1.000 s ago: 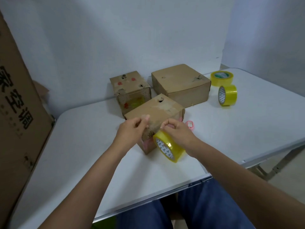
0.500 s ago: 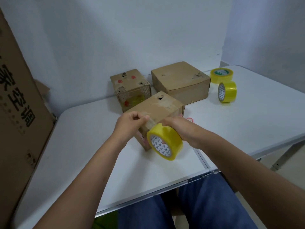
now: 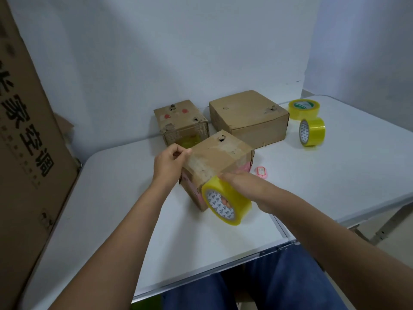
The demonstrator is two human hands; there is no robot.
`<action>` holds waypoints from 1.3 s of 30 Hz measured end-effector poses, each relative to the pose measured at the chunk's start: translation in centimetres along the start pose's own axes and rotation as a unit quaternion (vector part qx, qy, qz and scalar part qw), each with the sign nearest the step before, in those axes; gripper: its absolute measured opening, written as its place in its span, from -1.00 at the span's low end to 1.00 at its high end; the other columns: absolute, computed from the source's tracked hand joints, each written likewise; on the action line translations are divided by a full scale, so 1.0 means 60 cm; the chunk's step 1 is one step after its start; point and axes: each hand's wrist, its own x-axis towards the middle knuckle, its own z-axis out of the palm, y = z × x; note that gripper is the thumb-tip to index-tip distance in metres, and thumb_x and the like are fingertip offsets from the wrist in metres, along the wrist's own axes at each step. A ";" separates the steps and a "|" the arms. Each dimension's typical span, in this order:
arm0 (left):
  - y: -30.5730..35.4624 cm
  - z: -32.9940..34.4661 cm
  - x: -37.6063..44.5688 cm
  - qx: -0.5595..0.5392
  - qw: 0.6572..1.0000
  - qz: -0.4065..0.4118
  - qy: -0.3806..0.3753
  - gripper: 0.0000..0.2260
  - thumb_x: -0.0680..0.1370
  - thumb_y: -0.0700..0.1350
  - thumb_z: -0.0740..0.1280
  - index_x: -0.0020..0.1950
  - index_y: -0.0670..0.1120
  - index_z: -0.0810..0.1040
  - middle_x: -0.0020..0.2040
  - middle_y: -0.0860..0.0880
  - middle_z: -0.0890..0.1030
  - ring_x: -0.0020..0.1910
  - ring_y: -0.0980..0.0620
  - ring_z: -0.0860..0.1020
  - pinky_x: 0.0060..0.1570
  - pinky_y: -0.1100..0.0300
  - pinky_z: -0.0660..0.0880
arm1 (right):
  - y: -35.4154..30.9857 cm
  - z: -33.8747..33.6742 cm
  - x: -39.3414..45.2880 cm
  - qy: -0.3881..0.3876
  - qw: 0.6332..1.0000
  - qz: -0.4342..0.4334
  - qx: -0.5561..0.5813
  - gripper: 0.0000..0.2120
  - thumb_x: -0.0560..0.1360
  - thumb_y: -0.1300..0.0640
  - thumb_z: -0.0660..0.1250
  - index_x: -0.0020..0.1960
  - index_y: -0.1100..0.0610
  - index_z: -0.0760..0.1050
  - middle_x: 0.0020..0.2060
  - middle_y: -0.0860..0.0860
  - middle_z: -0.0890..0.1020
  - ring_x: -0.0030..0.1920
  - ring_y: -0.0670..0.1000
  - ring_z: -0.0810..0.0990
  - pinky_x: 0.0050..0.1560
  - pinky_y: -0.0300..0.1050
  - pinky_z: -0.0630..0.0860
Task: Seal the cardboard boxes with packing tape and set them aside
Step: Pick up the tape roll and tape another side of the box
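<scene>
Now the right hand (image 3: 243, 186) is gripping the yellow packing-tape roll (image 3: 225, 201) at the brown cardboard box (image 3: 220, 163) near the white table's (image 3: 116, 211) front edge, its core facing front-left, while the left hand (image 3: 169, 163) is pinching the clear strip's (image 3: 201, 162) far end.

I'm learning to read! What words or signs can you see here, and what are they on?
"家空调": big black characters, turned sideways, on the tall cardboard sheet at the left; its smaller print is too blurred.
Green label on the flat tape roll: too small to read.
Small pink tag on the table: unreadable.
Triangle pattern inside the held tape roll: no words.
</scene>
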 end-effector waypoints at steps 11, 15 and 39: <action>-0.031 0.022 0.033 0.051 0.997 0.044 -0.042 -0.83 0.56 0.02 0.38 -0.14 -0.05 0.60 -0.14 -0.01 0.62 -0.12 0.02 0.57 -0.25 0.21 0.46 | -0.018 -0.006 -0.003 0.005 1.000 0.010 -0.027 -0.84 0.65 0.01 0.12 0.09 0.09 0.38 -0.05 0.10 0.55 -0.12 0.03 0.52 -0.03 -0.23 0.54; -0.045 0.026 0.043 0.062 0.996 0.048 -0.032 -0.84 0.54 0.08 0.37 -0.17 0.04 0.59 -0.14 0.03 0.62 -0.06 0.02 0.56 -0.13 0.10 0.53 | -0.020 -0.004 0.001 0.009 0.999 0.013 -0.038 -0.81 0.63 -0.02 0.13 0.10 0.08 0.40 0.08 0.11 0.54 0.11 0.12 0.52 0.22 0.02 0.45; -0.072 0.015 0.057 0.080 0.993 0.057 -0.058 -0.62 0.51 0.00 0.44 0.23 -0.02 0.37 0.24 0.07 0.22 0.09 0.08 0.45 0.06 0.22 0.42 | -0.013 0.004 0.016 0.004 1.000 0.023 -0.012 -0.66 0.64 -0.03 0.12 0.27 0.16 0.43 0.07 0.12 0.58 -0.04 0.05 0.55 0.06 -0.11 0.50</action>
